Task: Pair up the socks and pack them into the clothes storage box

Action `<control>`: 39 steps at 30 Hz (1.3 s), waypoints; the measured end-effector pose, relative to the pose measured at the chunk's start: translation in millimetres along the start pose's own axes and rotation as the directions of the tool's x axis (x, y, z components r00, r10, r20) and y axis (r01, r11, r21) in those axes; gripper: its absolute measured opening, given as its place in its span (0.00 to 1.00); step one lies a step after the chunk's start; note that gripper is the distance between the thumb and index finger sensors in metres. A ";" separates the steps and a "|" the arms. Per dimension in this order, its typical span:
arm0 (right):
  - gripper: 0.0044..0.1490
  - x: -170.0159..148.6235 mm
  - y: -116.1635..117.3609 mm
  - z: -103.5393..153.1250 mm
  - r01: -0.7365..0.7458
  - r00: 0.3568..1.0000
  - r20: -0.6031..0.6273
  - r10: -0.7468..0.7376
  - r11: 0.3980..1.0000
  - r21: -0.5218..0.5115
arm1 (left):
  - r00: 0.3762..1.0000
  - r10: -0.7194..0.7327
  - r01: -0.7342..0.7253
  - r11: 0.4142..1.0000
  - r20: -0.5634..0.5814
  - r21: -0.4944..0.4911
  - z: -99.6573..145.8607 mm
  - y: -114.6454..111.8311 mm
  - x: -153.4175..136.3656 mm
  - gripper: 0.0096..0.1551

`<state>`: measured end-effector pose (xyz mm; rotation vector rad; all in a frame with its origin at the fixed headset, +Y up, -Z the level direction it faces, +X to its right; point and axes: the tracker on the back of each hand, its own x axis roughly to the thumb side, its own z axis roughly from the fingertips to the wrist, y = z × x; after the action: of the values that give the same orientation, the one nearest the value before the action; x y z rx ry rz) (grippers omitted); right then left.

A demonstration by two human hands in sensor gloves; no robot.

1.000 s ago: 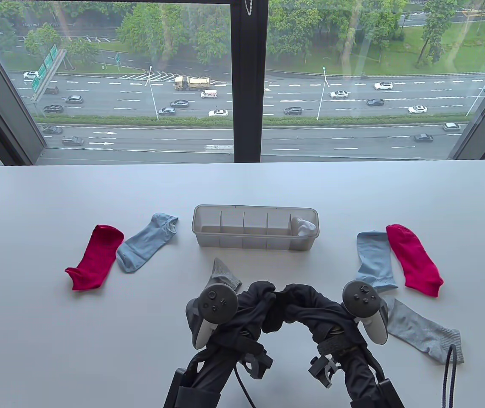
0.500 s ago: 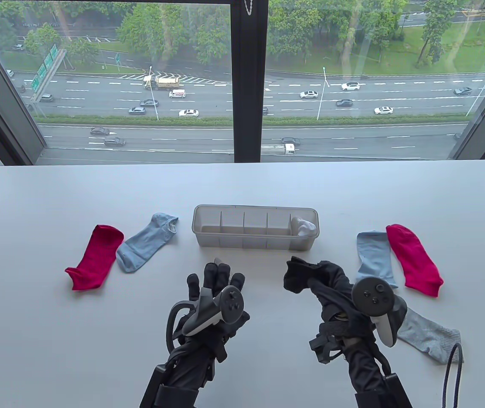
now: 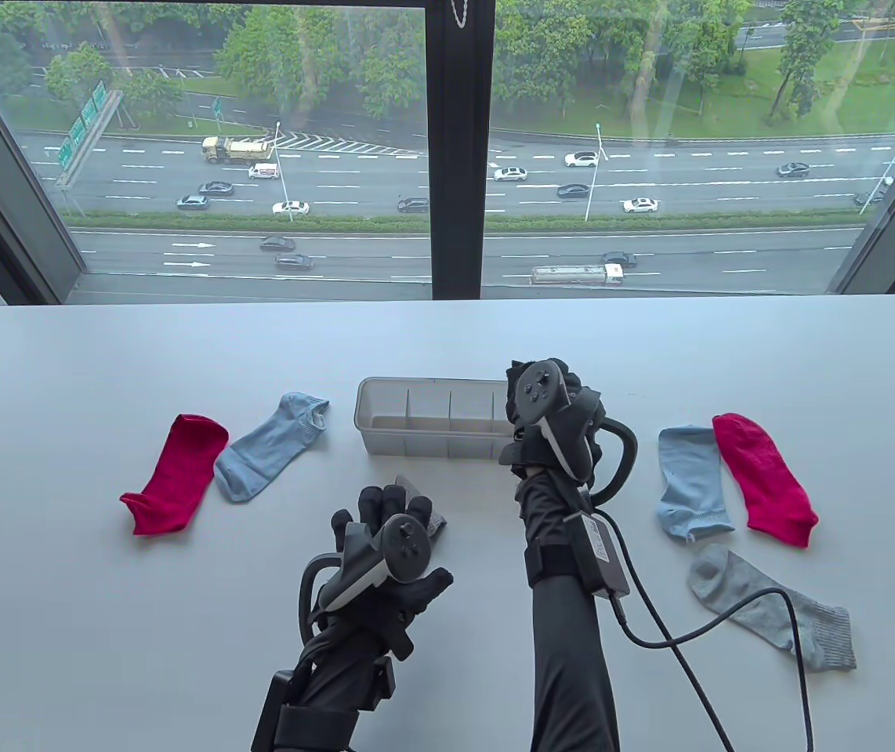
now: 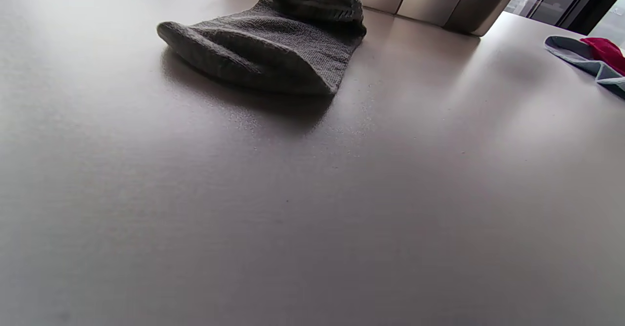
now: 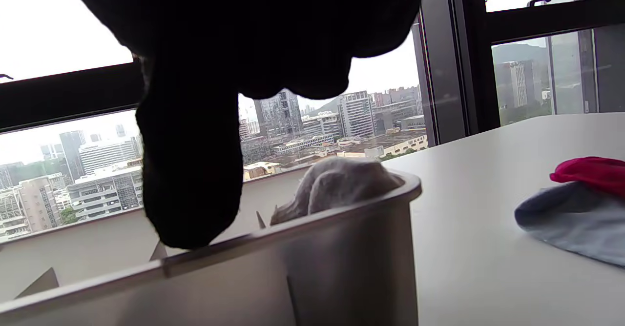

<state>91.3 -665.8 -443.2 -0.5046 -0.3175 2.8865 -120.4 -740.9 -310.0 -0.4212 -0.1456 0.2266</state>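
Black socks (image 5: 190, 135) hang from right hand (image 3: 553, 415) over box (image 3: 432, 427).

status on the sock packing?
Done: white pair sits in the storage box's end compartment. In hand: right hand carries the black bundle over the box. Left: grey socks, blue socks, red socks unpaired.

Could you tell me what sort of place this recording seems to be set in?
Probably an upper-floor room, perhaps an office: a white table stands against a large window overlooking a highway, with city buildings beyond.
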 end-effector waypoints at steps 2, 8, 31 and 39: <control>0.31 4.6 13.1 -0.8 -0.023 1.000 -0.016 0.024 0.999 0.025 | 0.999 0.032 -0.032 0.999 -0.013 0.002 0.0 2.3 -4.7 0.52; 0.30 14.6 45.1 -4.9 -0.249 0.969 0.033 0.246 0.962 0.113 | 0.997 0.062 -0.062 0.998 -0.035 0.005 -1.2 4.1 -11.5 0.52; 0.45 -97.4 13.4 136.6 -0.128 0.863 0.499 -0.078 0.923 0.364 | 0.989 0.118 -0.117 0.993 -0.087 0.019 7.3 10.8 -22.4 0.53; 0.45 -92.7 10.0 138.5 -0.066 0.855 0.499 -0.142 0.924 0.377 | 0.984 0.131 -0.129 0.991 -0.119 0.025 -11.6 21.1 -20.3 0.47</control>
<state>126.5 -720.7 -289.4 0.3571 0.1715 2.8830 -141.8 -731.7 -331.2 -0.4267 0.0021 0.3297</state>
